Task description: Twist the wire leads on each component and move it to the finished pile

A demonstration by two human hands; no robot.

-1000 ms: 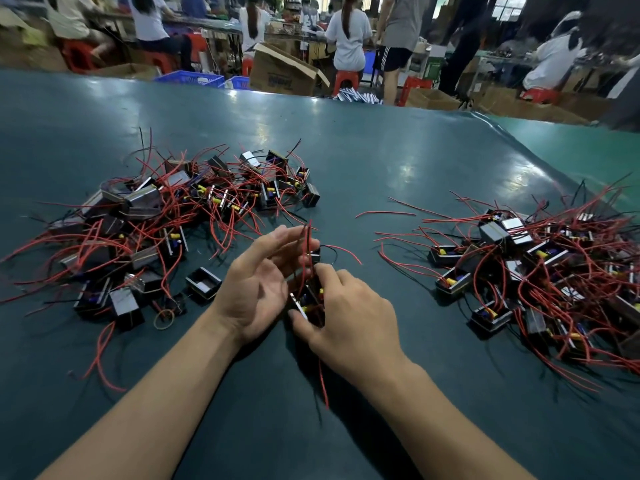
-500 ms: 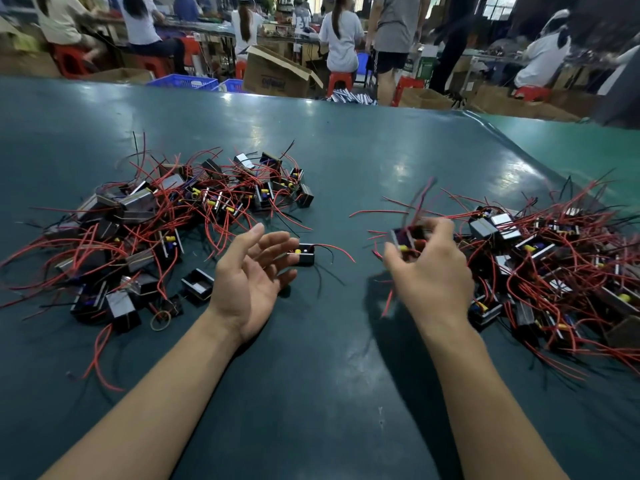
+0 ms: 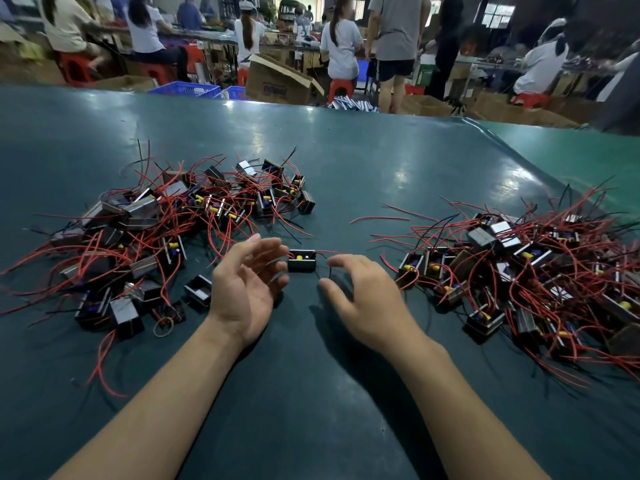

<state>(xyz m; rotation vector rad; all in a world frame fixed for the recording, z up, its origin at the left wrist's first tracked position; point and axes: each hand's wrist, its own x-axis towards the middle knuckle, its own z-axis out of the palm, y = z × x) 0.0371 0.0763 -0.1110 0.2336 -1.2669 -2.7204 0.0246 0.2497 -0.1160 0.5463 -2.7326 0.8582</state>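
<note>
A single small black component [image 3: 301,260] with red and black leads lies on the green table between my hands. My left hand [image 3: 246,293] is just left of it, palm turned inward, fingers relaxed and holding nothing. My right hand [image 3: 360,299] hovers just right of it, fingers spread and loosely bent, empty. A pile of the same components with tangled red wires [image 3: 166,230] lies at the left. A second pile [image 3: 519,268] lies at the right.
The green table [image 3: 311,393] has bare surface in front of my forearms and behind the piles. A rubber band [image 3: 163,324] lies by the left pile. Beyond the far edge, seated and standing people, cardboard boxes [image 3: 277,81] and blue crates.
My right hand carried a component to the right pile, let it go there and came back empty to the middle. My left hand stayed beside the lone component.
</note>
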